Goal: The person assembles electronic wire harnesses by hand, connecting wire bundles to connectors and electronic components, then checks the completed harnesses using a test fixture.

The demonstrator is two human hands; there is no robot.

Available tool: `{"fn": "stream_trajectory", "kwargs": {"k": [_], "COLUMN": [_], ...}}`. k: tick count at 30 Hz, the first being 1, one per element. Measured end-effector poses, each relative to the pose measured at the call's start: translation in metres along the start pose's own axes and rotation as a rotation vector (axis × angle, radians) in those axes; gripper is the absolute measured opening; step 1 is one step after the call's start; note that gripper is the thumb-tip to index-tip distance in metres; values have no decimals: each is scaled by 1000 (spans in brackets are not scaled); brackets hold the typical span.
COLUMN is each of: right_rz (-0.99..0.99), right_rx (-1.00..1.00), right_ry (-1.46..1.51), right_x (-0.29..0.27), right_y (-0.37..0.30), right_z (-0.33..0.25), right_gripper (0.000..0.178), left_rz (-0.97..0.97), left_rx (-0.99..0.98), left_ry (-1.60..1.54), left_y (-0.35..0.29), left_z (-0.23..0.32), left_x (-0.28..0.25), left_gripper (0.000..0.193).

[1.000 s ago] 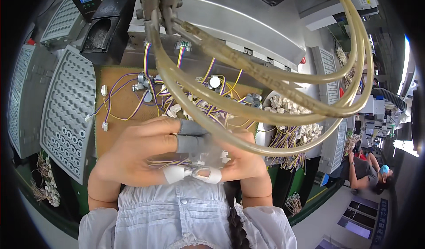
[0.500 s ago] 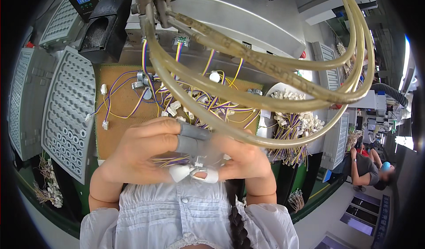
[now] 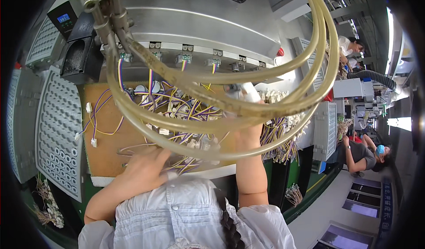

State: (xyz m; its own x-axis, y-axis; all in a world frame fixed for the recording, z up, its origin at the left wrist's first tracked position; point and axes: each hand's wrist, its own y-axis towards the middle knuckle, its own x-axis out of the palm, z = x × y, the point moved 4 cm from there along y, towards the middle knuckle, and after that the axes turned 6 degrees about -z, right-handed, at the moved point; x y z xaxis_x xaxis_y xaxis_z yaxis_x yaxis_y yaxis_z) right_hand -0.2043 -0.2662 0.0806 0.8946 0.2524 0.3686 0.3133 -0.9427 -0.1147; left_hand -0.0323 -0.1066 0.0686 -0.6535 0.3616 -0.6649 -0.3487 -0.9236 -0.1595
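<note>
My left hand (image 3: 144, 169) lies low over the tan board (image 3: 104, 134), its thumb in a white finger cover. Its fingertips are blurred and partly behind a hose, beside colored wires (image 3: 188, 164) with white connectors. My right arm stretches forward, and my right hand (image 3: 249, 123) is at the board's far right, largely behind the hoses. A white-covered finger shows beside a small grey metal part (image 3: 231, 89); whether it grips the part is unclear. Between the hands lies a tangle of purple, yellow and white wires (image 3: 195, 109) with small motors (image 3: 155, 86) at its far side.
Yellowish hoses (image 3: 265, 112) loop low over the board from a metal fitting (image 3: 104, 28). A metal machine (image 3: 190, 23) with a row of small holders stands behind. Perforated grey trays (image 3: 57, 129) stand left, and a bundle of wired connectors (image 3: 287, 136) lies right. Co-workers (image 3: 365, 154) sit at far right.
My hands were together in front of my chest, around something small and blurred. They have parted: the right reached forward to the right, the left lowered to the board. The view has shifted.
</note>
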Motion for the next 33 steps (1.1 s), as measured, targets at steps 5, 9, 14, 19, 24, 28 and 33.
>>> {"fn": "stream_trajectory", "kwargs": {"k": [5, 9, 14, 19, 24, 28, 33], "right_rz": [113, 106, 51, -159, -878, -1356, -994], "right_rx": [-16, 22, -145, 213, -214, -487, -482], "right_ry": [-70, 210, 106, -324, -1295, -1624, -1180], "right_x": [9, 18, 13, -4, 27, 53, 57], "right_y": [10, 20, 28, 15, -80, -124, -84], "right_z": [2, 8, 13, -23, -24, 39, 15], "right_gripper": [30, 31, 34, 50, 27, 26, 15], "left_rz": [159, 198, 95, 404, 718, 761, 620], "left_rx": [14, 84, -36, 4, -282, -258, -55], "left_ry": [-126, -125, -78, -38, -293, -304, -519], "left_y": [1, 1, 15, 3, -59, -76, -65], "left_z": [-15, -12, -7, -5, -37, -44, -26], "left_x": [10, 5, 0, -37, -58, -47, -38], "left_gripper": [32, 29, 37, 41, 33, 31, 31]}}
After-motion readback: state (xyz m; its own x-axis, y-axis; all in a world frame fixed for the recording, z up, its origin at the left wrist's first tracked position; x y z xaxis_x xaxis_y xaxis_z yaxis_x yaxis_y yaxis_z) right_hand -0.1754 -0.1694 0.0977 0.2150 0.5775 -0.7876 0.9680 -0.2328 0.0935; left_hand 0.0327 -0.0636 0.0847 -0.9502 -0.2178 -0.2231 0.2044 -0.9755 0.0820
